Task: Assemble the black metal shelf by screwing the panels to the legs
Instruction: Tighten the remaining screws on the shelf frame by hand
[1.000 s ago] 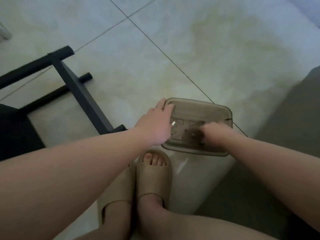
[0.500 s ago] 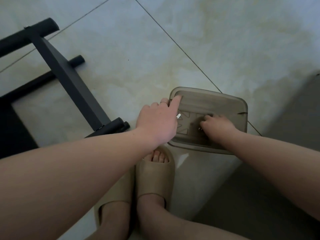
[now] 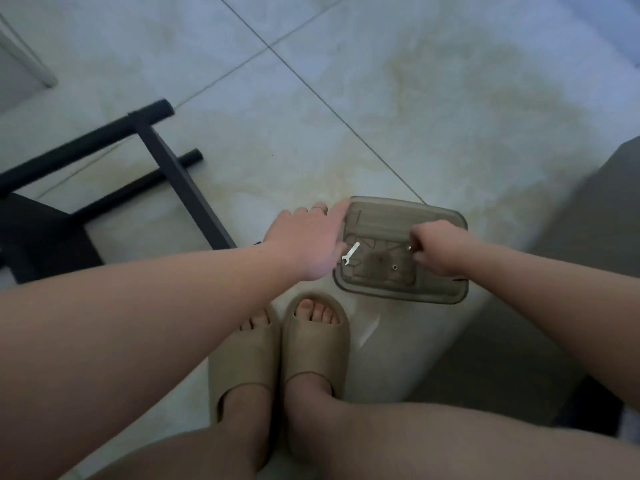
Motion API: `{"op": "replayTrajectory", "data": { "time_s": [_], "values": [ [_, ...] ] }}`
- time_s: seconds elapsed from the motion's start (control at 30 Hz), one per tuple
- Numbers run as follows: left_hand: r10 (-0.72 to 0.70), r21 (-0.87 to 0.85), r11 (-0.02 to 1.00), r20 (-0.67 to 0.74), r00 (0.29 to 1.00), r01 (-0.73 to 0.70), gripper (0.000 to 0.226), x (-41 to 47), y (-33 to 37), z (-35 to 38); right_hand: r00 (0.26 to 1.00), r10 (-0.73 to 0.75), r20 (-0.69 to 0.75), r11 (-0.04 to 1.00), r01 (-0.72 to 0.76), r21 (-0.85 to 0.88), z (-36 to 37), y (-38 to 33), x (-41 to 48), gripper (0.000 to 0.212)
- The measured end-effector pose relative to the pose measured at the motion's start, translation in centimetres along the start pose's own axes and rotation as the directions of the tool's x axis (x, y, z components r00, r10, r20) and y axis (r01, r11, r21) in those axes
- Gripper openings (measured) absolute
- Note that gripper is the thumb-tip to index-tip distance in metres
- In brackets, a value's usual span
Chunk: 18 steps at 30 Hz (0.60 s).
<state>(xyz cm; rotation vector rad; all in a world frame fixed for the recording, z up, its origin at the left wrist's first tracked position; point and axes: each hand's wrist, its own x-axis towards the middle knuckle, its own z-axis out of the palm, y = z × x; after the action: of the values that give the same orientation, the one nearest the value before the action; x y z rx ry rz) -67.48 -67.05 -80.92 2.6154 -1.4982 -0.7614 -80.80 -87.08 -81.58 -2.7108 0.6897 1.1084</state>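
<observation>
The right hand [image 3: 440, 249] curls its fingers to pinch a small silver fastener [image 3: 409, 248] inside the smoky plastic tray [image 3: 434, 294] on the tiled floor. The left hand [image 3: 306, 244] rests with straight fingers against the tray's left rim, with a small white wrench [image 3: 350, 255] just beside it. The matte black shelf frame [image 3: 180, 183] lies on the floor to the left.

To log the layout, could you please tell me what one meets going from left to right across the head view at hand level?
In order: black shelf frame → left hand, touching the tray at its edge → white wrench → small fastener loose in the tray → right hand, apparently pinching a small metal part.
</observation>
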Motion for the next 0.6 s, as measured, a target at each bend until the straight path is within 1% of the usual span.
{"op": "replayTrajectory", "data": {
  "time_s": [0.07,0.17,0.23,0.3,0.37,0.4,0.5,0.6],
  "values": [
    [-0.038,0.029,0.999,0.027,0.999,0.037,0.063,-1.8,-1.1,-2.7,0.995,-0.018,-0.099,0.983,0.036,0.183,-2.5,-1.1,-2.1,0.015],
    [-0.12,0.037,0.992,0.032,0.992,0.119,0.058,-5.5,-2.5,-6.4,0.978,-0.054,-0.202,0.9,0.136,0.415,-6.0,-3.7,-5.6,0.025],
    [-0.196,0.003,0.981,0.026,0.98,0.196,0.057,-8.6,-3.0,-8.3,0.958,-0.093,-0.27,0.865,0.212,0.454,-8.1,-5.9,-7.7,0.028],
    [-0.265,-0.033,0.963,0.03,0.964,0.266,0.056,-11.7,-3.5,-9.9,0.936,-0.125,-0.328,0.837,0.277,0.472,-9.9,-8.1,-9.6,0.02],
    [-0.312,-0.055,0.948,0.041,0.949,0.313,0.057,-14.4,-4.2,-11.3,0.92,-0.153,-0.361,0.802,0.329,0.498,-11.5,-10.3,-11.3,0.011],
    [-0.333,-0.073,0.939,0.042,0.942,0.335,0.056,-15.7,-4.7,-12.0,0.914,-0.164,-0.37,0.786,0.348,0.511,-12.2,-11.3,-12.0,0.01],
    [-0.387,-0.159,0.907,0.049,0.921,0.39,0.055,-18.5,-6.3,-13.0,0.907,-0.173,-0.384,0.759,0.371,0.534,-13.2,-14.0,-13.1,0.012],
    [-0.427,-0.231,0.87,0.088,0.9,0.436,0.052,-19.6,-8.3,-12.5,0.911,-0.164,-0.379,0.753,0.364,0.548,-12.9,-16.3,-12.7,0.019]
  ]
}}
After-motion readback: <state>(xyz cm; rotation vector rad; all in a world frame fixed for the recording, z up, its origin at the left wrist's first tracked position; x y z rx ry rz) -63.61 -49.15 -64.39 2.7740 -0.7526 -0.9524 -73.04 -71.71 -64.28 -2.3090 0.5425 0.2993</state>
